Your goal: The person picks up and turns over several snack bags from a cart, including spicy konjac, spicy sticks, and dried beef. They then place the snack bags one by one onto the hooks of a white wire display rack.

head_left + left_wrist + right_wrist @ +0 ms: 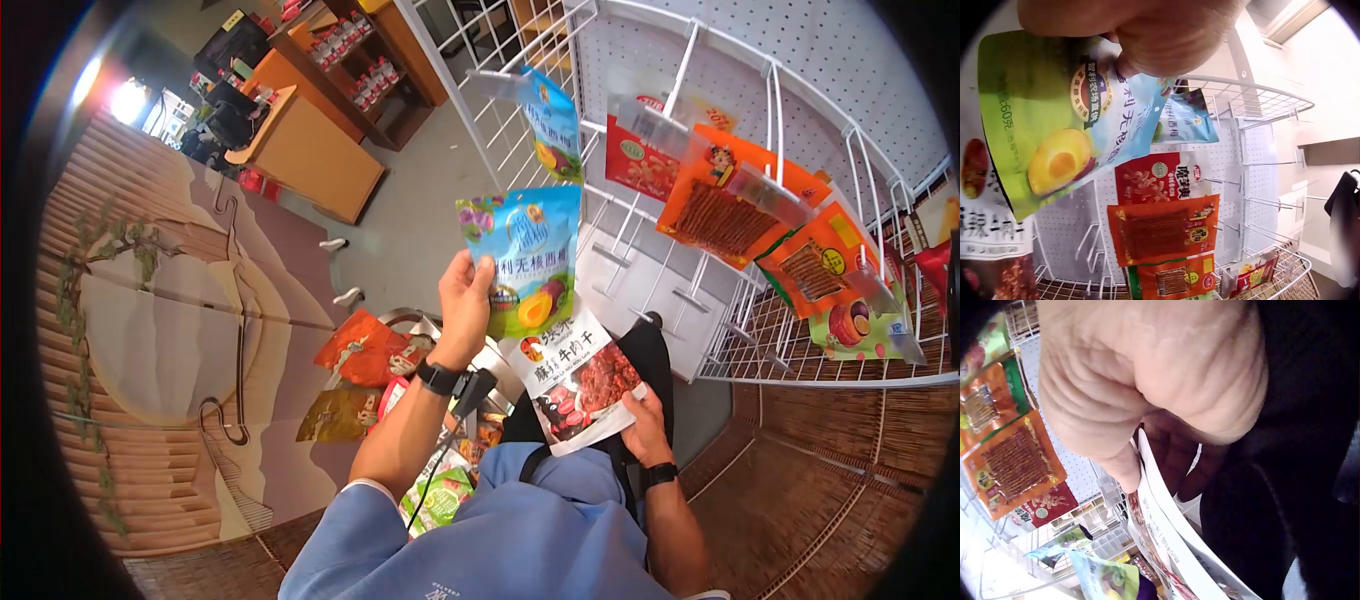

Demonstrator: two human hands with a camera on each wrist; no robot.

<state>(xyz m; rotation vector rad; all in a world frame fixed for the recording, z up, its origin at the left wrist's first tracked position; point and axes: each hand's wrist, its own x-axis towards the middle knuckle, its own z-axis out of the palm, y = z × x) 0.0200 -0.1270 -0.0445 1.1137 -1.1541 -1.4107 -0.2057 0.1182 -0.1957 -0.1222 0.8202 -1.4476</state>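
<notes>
My left hand (466, 305) pinches the left edge of a blue and green pouch of dried prunes (522, 262), held upright before the rack. Below it, my right hand (646, 426) grips the lower right corner of a white beef jerky bag (578, 382) with red meat pictured on it. The prune pouch overlaps the top of the jerky bag in the head view. In the right wrist view the thumb lies on the front of the jerky bag (1163, 519) and the other fingers go behind it. A matching prune pouch (548, 125) hangs on the rack just beyond.
The white wire rack (640, 230) has projecting hooks and holds orange snack bags (735, 200), a red bag (640, 155) and a green bag (850, 330). More packets, including a red-orange bag (365, 348), lie at my left. A folding screen (160, 340) stands further left.
</notes>
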